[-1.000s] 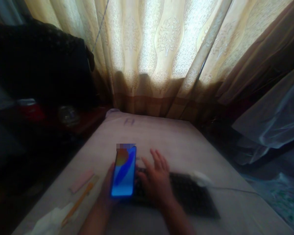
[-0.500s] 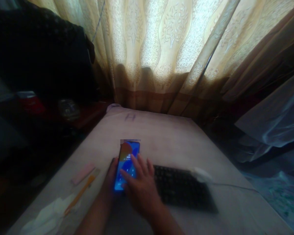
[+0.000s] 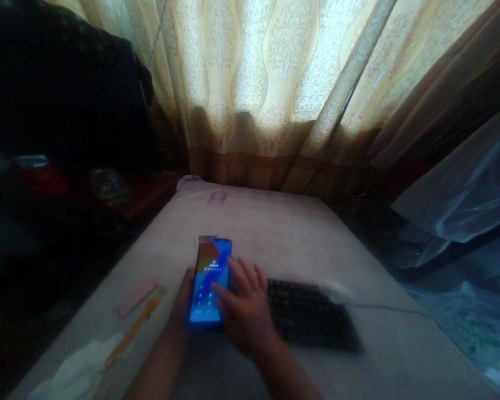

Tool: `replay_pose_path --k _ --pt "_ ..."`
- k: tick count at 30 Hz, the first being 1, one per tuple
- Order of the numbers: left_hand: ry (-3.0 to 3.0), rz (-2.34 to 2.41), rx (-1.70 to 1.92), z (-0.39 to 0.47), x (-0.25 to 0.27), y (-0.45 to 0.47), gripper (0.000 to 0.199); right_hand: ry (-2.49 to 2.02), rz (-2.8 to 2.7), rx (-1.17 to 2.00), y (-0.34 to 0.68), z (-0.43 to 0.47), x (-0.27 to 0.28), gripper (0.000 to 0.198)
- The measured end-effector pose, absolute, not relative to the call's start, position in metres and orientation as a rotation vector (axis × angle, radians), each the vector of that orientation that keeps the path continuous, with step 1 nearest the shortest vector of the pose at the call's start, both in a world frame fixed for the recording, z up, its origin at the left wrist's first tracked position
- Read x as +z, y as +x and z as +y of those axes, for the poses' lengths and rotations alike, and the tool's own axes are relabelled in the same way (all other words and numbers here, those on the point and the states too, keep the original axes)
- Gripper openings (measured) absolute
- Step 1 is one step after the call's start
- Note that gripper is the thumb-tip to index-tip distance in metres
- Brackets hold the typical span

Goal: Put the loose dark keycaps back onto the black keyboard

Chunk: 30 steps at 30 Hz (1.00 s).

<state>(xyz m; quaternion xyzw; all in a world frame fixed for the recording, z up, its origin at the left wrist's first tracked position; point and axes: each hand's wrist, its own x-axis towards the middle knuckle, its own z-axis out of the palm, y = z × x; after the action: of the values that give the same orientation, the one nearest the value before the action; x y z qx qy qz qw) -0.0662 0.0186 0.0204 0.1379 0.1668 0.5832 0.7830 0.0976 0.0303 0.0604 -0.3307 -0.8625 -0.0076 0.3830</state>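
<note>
A smartphone [image 3: 210,280] with a lit blue and orange screen is held over the pale cloth-covered surface. My left hand [image 3: 185,297] grips it from its left side and from below; most of those fingers are hidden. On the screen is a row of dots above what looks like a keypad. My right hand [image 3: 245,303] hovers over the phone's right side, fingers apart, its index fingertip at or just above the keypad. Whether that fingertip touches the glass I cannot tell. A black keyboard [image 3: 312,316] lies right of my right hand.
Left of my arm lie an orange-handled tool [image 3: 133,330], a pink block-like item [image 3: 136,297] and a crumpled white cloth or paper [image 3: 77,366]. A white mouse [image 3: 336,291] with a cable rests at the keyboard's upper edge. Curtains [image 3: 270,83] hang behind the surface [image 3: 266,216].
My right index finger has shifted a little right and up over the screen. The row of dots looks longer now. The whole view has moved slightly, so everything sits further left.
</note>
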Motion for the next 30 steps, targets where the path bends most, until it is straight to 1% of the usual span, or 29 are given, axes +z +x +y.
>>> replay_pose_path --k 10,16,20,25,30 --pt "0.356 0.263 1.207 0.017 0.019 -0.067 0.063 -0.842 -2.228 -0.021 0.100 0.032 0.060 0.024" --pt "0.294 0.342 1.256 0.017 0.024 -0.064 0.060 -0.854 -2.154 -0.029 0.108 0.036 0.067 0.020" --pt "0.353 0.253 1.263 0.017 0.021 -0.064 0.059 -0.811 -2.168 -0.026 0.110 0.037 0.066 0.017" --pt "0.409 0.158 1.242 0.018 0.018 -0.065 0.060 -0.781 -2.155 -0.028 0.108 0.037 0.064 0.018" --pt "0.368 0.237 1.249 0.018 0.019 -0.066 0.056 -0.778 -2.154 -0.010 0.109 0.037 0.064 0.019"
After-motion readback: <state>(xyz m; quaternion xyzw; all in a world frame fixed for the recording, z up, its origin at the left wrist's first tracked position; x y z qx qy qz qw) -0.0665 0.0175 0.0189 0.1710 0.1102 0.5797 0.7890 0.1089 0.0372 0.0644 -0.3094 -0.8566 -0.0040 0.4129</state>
